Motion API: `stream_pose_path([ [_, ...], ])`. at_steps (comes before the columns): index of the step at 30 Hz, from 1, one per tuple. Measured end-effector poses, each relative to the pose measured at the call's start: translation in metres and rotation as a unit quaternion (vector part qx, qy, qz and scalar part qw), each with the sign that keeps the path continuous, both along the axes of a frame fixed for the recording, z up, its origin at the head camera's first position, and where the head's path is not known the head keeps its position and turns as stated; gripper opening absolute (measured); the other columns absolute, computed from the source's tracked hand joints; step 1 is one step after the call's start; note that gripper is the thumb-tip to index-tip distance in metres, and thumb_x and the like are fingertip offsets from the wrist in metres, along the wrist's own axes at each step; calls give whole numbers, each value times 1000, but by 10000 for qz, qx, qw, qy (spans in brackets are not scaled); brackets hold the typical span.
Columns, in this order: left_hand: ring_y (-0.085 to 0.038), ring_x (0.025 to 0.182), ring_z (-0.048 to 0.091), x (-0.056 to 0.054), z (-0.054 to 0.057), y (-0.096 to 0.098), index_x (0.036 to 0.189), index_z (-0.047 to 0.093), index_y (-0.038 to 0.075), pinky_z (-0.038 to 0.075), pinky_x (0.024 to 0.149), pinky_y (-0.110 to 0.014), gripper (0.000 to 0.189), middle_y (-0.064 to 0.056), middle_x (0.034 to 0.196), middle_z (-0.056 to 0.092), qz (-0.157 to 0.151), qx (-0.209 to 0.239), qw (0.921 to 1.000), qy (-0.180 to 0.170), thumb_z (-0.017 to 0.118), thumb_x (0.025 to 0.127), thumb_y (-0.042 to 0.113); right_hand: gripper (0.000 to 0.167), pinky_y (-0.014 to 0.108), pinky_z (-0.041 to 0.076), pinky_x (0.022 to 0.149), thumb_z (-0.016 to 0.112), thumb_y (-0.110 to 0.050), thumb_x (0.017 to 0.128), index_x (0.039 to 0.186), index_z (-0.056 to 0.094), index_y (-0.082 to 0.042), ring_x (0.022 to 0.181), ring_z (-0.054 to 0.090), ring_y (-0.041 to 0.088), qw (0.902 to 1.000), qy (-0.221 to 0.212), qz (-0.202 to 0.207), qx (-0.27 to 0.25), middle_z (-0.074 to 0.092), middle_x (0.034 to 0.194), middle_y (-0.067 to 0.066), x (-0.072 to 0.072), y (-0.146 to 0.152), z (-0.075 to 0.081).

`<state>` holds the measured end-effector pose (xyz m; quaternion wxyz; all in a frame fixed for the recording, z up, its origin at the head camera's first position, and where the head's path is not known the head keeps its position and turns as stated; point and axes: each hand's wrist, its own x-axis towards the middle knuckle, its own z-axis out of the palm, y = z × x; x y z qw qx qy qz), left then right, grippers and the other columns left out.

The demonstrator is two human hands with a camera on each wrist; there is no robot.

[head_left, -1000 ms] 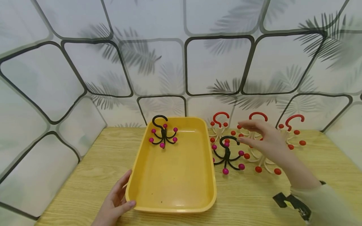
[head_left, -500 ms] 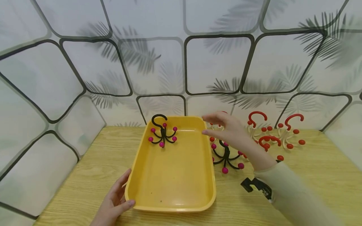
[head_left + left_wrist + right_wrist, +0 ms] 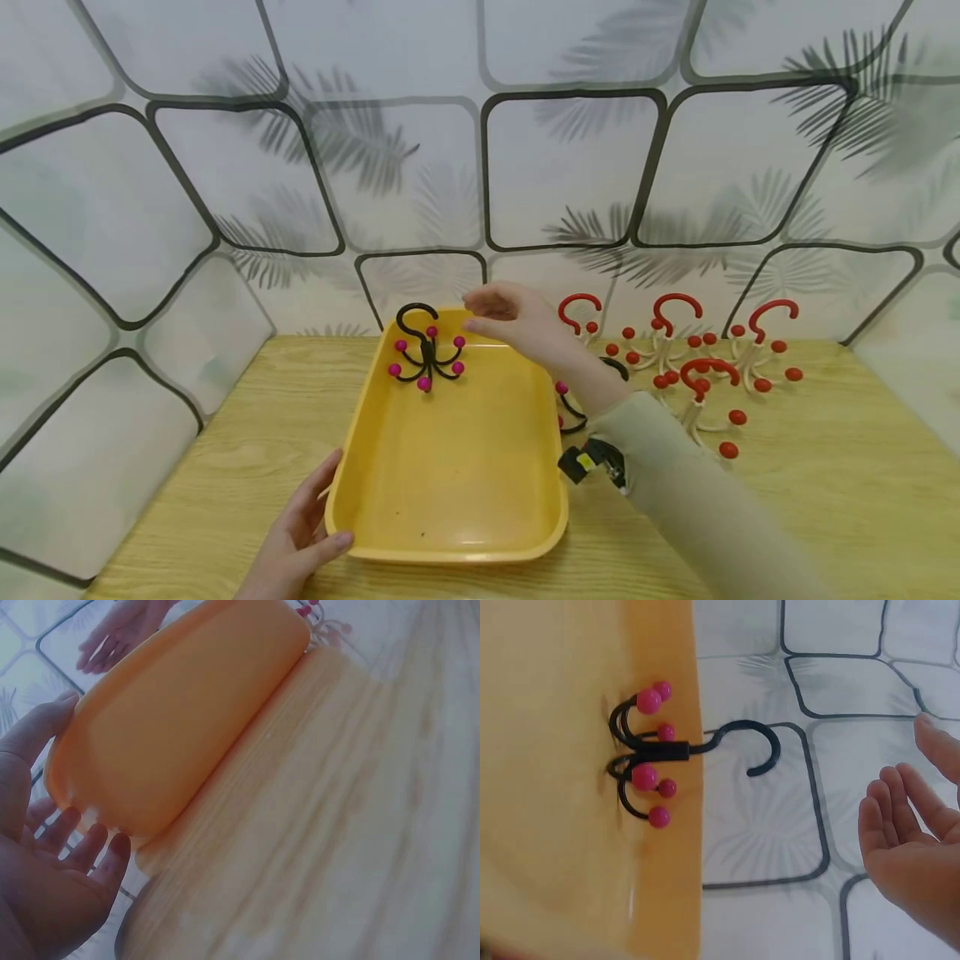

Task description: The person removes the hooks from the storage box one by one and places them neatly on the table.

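Note:
A yellow tray (image 3: 450, 467) lies on the wooden table. My left hand (image 3: 296, 533) grips its near left corner, thumb on the rim and fingers along the outer wall; the left wrist view shows the same hand (image 3: 60, 862) at the tray's edge. Standing at the tray's far left is a black multi-arm hook hanger (image 3: 428, 354) with pink ball tips and a curved top hook. Over the tray's far right corner hovers my right hand (image 3: 517, 321), fingers spread from the thumb, nothing between them. From the right wrist view, this hand (image 3: 915, 832) is apart from the black hanger (image 3: 664, 752).
Right of the tray stand several cream hook hangers with red tips, including a near one (image 3: 697, 408) and a far right one (image 3: 753, 358). A second black hanger (image 3: 573, 408) is partly hidden behind my right forearm. A patterned wall (image 3: 420, 183) rises behind the table.
My right hand has moved left from above the hangers at the right to over the tray's far part, near the black hanger. My left hand has stayed at the tray corner.

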<state>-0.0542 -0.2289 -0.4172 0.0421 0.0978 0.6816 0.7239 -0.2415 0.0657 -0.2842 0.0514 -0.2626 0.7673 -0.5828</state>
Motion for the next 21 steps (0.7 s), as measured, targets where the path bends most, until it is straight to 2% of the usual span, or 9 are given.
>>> stream_pose_path([
  [3,-8,119,50,0,0,0,154,15,10,51,88,-29,77,11,142,38,-51,49,10000,21,56,91,-7,34,32,48,91,70,-21,89,120,63,-10,104,58,16,9994,-285,156,-115,63,113,2,-7,-17,-5],
  [8,-8,119,50,0,0,0,154,15,9,51,88,-29,77,12,142,38,-74,53,9999,49,56,90,-7,35,31,49,88,68,-23,90,120,63,-6,101,59,17,9980,-527,309,-155,64,109,3,-18,-40,-18],
  [14,-8,119,50,0,1,1,153,16,9,51,88,-30,77,12,142,39,8,35,10000,0,57,90,-7,29,34,47,89,68,-26,90,115,65,-9,101,57,18,9969,-778,133,60,64,108,2,-25,-60,-36],
  [21,-9,118,51,1,0,0,153,17,8,50,89,-28,77,11,141,40,21,-11,9999,136,57,90,-7,48,37,46,94,69,-26,89,130,55,-5,113,52,23,9939,-813,-228,703,56,125,9,-29,-78,-55],
])
